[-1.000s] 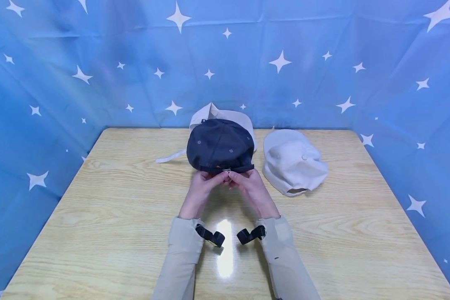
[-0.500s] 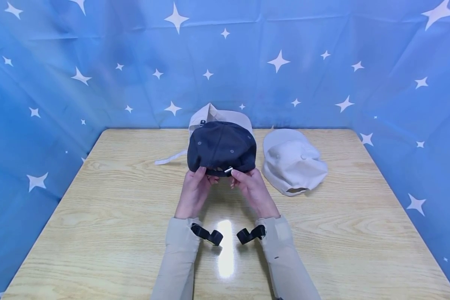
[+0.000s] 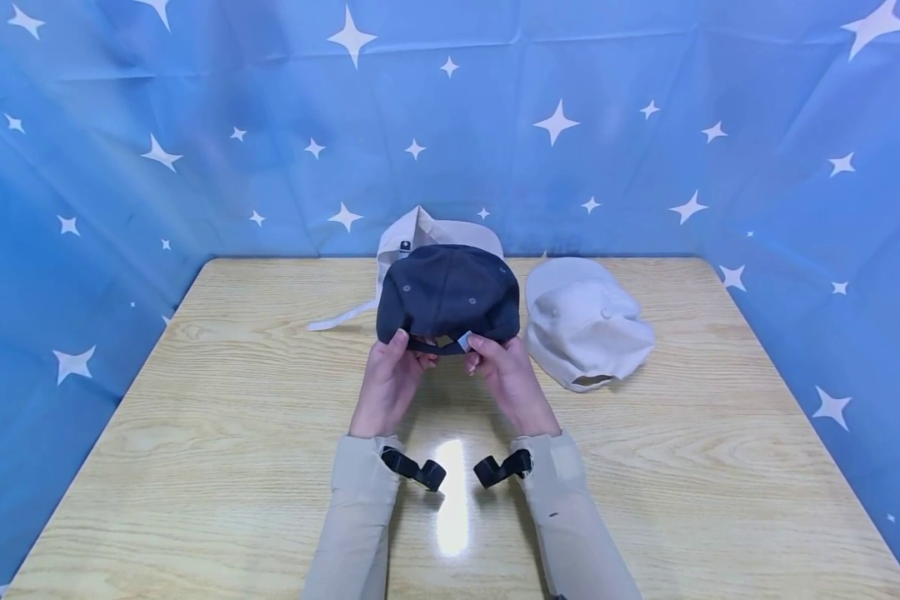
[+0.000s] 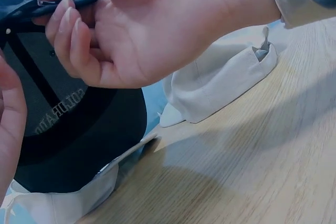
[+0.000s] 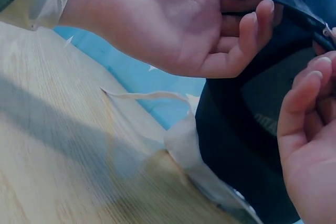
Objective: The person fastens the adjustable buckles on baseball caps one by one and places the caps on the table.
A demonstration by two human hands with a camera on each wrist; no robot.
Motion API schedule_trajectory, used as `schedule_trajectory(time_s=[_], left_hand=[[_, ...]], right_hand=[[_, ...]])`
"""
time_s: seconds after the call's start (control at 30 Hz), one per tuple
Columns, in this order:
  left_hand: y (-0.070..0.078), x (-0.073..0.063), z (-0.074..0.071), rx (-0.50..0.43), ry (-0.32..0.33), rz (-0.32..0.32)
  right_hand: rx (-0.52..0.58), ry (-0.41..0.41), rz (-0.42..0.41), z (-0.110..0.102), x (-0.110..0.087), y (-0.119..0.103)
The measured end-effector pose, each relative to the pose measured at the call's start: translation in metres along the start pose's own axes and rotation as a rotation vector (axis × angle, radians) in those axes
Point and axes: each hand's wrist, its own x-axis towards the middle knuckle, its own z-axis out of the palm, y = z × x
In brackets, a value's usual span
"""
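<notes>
A dark navy cap (image 3: 447,287) hangs above the wooden table with its back strap toward me. My left hand (image 3: 387,385) pinches the left end of the strap, thumb on top. At the strap's right side my right hand (image 3: 515,379) grips near a shiny metal buckle (image 3: 465,341), its thumb beside the metal. Between the hands, a gap shows above the strap. The left wrist view looks into the cap's dark inside (image 4: 79,145), where pale lettering shows in mirror image. My right hand's fingertips (image 4: 68,17) curl at the strap there.
Behind the dark cap lies a white cap (image 3: 476,234), partly hidden, its loose strap (image 3: 341,318) stretched to the left. Another off-white cap (image 3: 591,325) lies on the table (image 3: 690,467) to the right. A blue star-printed cloth (image 3: 270,83) surrounds the table's back and sides.
My left hand has moved left from the strap's middle to its left end. The buckle has shifted right and turned with my right hand. The dark cap sits slightly farther right and lower.
</notes>
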Motion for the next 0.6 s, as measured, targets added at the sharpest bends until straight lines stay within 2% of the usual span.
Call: schedule_trajectory(time_s=[0.13,0.33,0.6], left_hand=[[0.001,0.001,-0.001,-0.034,-0.01,0.007],[0.001,0.004,-0.003,-0.062,-0.041,0.043],[0.003,0.003,-0.004,-0.102,-0.042,-0.013]], right_hand=[[0.025,-0.031,0.002,-0.001,0.001,0.0],[0.204,-0.105,-0.07,-0.007,0.006,0.002],[0.408,-0.064,-0.03,-0.014,0.007,0.004]])
